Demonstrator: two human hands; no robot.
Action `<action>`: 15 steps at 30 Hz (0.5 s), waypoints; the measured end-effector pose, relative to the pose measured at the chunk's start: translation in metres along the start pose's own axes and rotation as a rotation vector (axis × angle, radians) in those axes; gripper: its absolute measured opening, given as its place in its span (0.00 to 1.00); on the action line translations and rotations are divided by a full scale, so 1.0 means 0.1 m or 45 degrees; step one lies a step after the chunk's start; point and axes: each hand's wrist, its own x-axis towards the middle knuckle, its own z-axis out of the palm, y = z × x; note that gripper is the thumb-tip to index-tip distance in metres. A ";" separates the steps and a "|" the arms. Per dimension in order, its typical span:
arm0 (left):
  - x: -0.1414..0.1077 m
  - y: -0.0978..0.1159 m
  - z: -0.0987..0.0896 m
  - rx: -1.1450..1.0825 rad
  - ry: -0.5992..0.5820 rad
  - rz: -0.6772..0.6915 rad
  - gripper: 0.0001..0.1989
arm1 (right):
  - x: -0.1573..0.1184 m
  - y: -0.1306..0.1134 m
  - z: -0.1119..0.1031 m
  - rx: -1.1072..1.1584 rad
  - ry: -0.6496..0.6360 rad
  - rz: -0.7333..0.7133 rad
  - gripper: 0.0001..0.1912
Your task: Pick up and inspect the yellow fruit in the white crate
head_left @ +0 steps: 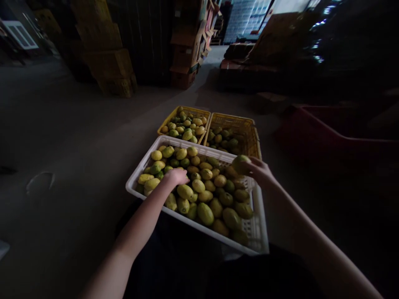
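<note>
A white plastic crate in front of me holds many oval, lemon-like fruits, yellow to green. My right hand is closed around a green fruit and holds it above the crate's far right corner. My left hand reaches down among the fruits left of the crate's middle. Its fingers point away from me and are mostly hidden, so its grip cannot be made out. A yellow-green fruit lies just below that hand.
Beyond the white crate stand two yellow crates: the left one full of fruits, the right one with a lower layer. A red container is at right. Stacked cardboard boxes stand behind on the dim floor.
</note>
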 end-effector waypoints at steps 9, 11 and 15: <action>-0.09 0.09 0.36 0.107 0.010 0.121 0.19 | -1.09 -0.06 -0.32 1.172 -0.064 0.048 0.20; -0.09 0.12 0.53 0.123 0.010 0.187 0.16 | -1.05 0.13 -0.25 1.082 0.012 0.238 0.16; -0.04 0.22 0.90 0.196 -0.034 0.291 0.16 | -0.93 0.29 -0.09 1.067 0.071 0.553 0.08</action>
